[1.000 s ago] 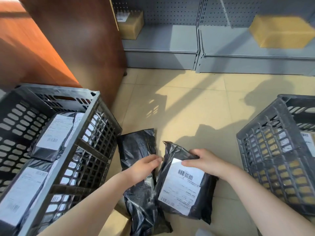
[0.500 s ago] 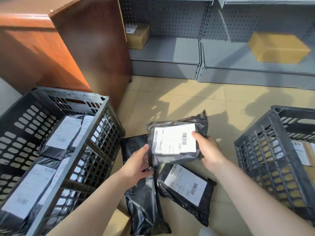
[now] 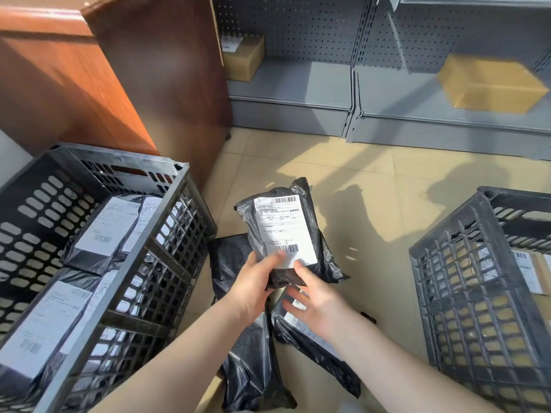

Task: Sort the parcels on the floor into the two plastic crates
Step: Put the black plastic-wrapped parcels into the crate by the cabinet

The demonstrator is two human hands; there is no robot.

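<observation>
- Black poly-mailer parcel (image 3: pixel 283 234) now held upright above the floor, white shipping label facing up and toward the person; half a second ago it was held sideways, label lying landscape.
- Left hand (image 3: pixel 253 286) grips the parcel's lower edge, thumb over the label's bottom corner, fingers curled underneath. Earlier it only reached up at the lower-left corner.
- Right hand (image 3: pixel 317 299) has shifted from the parcel's right side to just below it; fingers spread, fingertips touching the bottom edge, not clearly gripping.
- Two more black parcels on the tile floor (image 3: pixel 357 186): an unlabelled one (image 3: pixel 238 338) under the left wrist, a labelled one (image 3: pixel 313 344) under the right hand.
- Left crate (image 3: pixel 149 263) holds several labelled black parcels; right crate (image 3: pixel 465 293) shows brown boxes through its lattice.
- Both crates unmoved.
</observation>
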